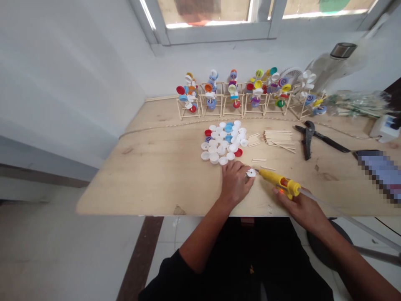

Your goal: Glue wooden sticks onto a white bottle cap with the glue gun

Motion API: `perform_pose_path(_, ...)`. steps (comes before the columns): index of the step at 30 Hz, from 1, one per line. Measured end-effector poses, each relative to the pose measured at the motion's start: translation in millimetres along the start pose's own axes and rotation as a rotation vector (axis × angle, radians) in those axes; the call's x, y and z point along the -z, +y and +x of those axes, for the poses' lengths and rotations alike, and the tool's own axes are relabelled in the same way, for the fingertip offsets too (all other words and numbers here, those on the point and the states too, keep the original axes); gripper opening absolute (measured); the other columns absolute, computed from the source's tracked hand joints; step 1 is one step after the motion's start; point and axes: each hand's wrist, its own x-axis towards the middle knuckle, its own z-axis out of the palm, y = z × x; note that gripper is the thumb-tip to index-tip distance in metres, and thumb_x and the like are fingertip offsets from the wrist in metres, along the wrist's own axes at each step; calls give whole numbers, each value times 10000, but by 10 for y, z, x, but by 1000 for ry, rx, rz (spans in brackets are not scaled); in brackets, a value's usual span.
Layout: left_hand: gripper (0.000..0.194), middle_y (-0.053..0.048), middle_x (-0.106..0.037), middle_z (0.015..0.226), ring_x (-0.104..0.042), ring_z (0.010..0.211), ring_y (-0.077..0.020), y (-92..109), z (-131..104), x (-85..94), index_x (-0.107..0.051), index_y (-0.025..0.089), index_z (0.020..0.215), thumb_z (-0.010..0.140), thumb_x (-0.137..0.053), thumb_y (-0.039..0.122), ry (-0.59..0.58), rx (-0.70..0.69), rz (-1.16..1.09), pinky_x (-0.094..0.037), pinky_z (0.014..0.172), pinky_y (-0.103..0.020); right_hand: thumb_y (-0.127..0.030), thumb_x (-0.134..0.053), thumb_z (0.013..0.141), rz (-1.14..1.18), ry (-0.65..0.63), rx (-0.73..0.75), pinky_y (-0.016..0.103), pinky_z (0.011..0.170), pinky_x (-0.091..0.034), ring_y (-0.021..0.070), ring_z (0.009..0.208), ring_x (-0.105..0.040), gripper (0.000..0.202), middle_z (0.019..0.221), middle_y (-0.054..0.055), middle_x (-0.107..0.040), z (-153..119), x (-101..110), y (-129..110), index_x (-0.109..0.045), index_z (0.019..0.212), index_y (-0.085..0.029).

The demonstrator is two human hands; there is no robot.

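Note:
My left hand (234, 182) rests on the wooden table (150, 175) and pinches a small white bottle cap (251, 172) between its fingertips. My right hand (302, 207) grips a yellow hot glue gun (278, 181), and the gun's nozzle points left at the white cap, touching or nearly touching it. A long clear glue stick trails from the back of the gun toward the lower right. Just beyond my left hand lies a heap of bottle caps (224, 142), mostly white with a few blue and red ones.
A bundle of thin wooden sticks (278, 138) lies right of the caps, with black pliers (308, 140) further right. Several stick-and-cap windmill models (247, 94) stand in a row along the back wall. A bottle (332, 62), a white power strip (386, 127) and a blurred patch sit far right.

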Motion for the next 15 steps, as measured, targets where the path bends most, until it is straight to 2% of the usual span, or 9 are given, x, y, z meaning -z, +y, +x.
perform_pose_path(9, 158, -41, -645, 959, -534, 978, -225, -9, -5, -12, -664, 225, 939, 791, -662, 280, -4, 7, -16, -355, 913, -417, -588, -455, 809, 78, -16, -50, 292, 622, -515, 240, 710, -679, 456, 754, 47, -717, -18, -3, 7, -666, 847, -186)
perform_pose_path(15, 156, -42, -641, 961, -531, 978, -229, -2, -7, -6, -665, 227, 935, 787, -668, 276, -11, 7, -13, -358, 907, -420, -596, -468, 803, 105, -34, -26, 320, 637, -536, 262, 733, -688, 490, 783, 64, -728, 6, -33, 9, -700, 872, -170)
